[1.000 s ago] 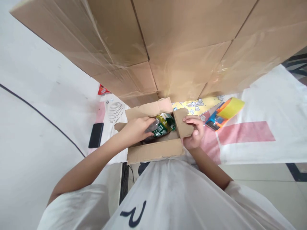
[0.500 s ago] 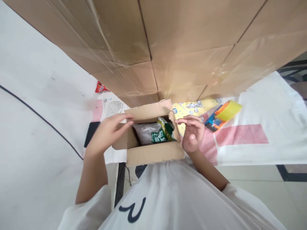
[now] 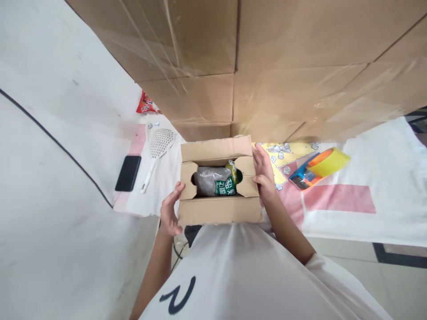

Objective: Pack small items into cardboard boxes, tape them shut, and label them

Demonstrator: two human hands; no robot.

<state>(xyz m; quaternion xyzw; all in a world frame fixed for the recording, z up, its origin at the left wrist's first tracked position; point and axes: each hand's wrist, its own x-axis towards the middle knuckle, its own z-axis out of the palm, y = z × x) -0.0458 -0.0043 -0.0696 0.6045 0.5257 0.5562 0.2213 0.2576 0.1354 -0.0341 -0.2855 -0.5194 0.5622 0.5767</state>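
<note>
A small cardboard box (image 3: 220, 211) stands in front of my shirt at the table's near edge, its long flaps spread outward. The short side flaps, each with a cut-out, are folded inward over the opening. Inside lies a clear plastic bag of greyish contents with a green label (image 3: 211, 180), a yellow-green packet (image 3: 231, 168) beside it. My left hand (image 3: 171, 211) grips the box's left side, fingertips at the flap edge. On the right side, my right hand (image 3: 264, 173) holds the box, its thumb by the flap edge and its fingers along the wall.
Large taped cardboard boxes (image 3: 276, 93) rise behind. At left on the cloth lie a black phone (image 3: 128, 173), a white perforated skimmer (image 3: 162, 142) and a red packet (image 3: 146, 103). A blue, orange and yellow item (image 3: 318, 169) lies at right. A white wall borders the left.
The short flaps have been folded inward. My left hand has moved down from above the flap to the box's left side; my right hand now rests against the right side.
</note>
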